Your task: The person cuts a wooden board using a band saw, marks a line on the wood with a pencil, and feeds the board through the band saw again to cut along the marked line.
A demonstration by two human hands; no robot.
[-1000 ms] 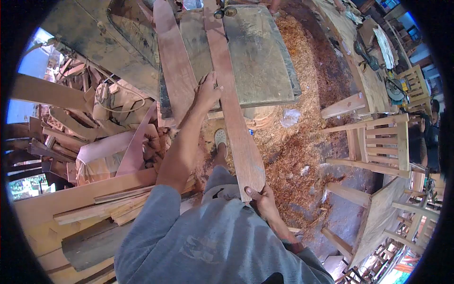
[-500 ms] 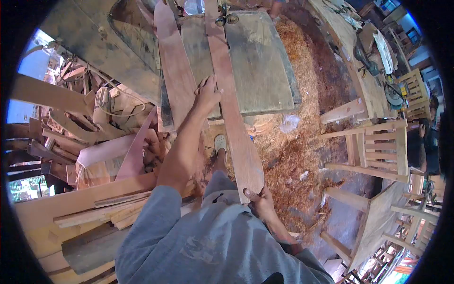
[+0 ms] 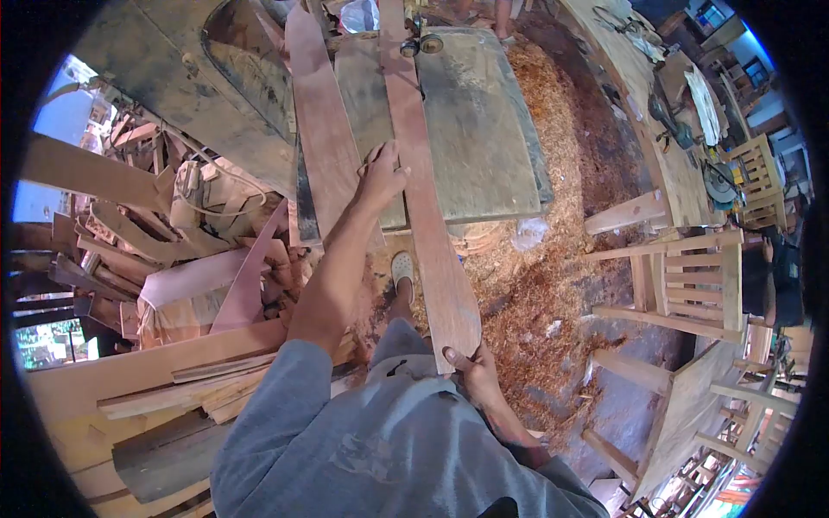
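Observation:
A long reddish wooden plank runs from the machine table down toward my body, its near end wider and curved. My right hand grips that near end, thumb on top and fingers underneath. Against the plank's left edge, partway along the table, my left hand is closed with curled fingers; whether anything is inside them is hidden. A second wooden board lies to the left of that hand. Both boards rest on the worn machine table. Small rollers sit beside the plank at the far end.
Offcuts are heaped at left, with stacked boards below. Wood shavings cover the floor at right. A slatted wooden chair and a workbench with a circular saw stand farther right. Another person's leg shows at the top.
The view has shifted slightly, so the table sits a little lower and farther right. Both hands keep nearly the same places on the plank.

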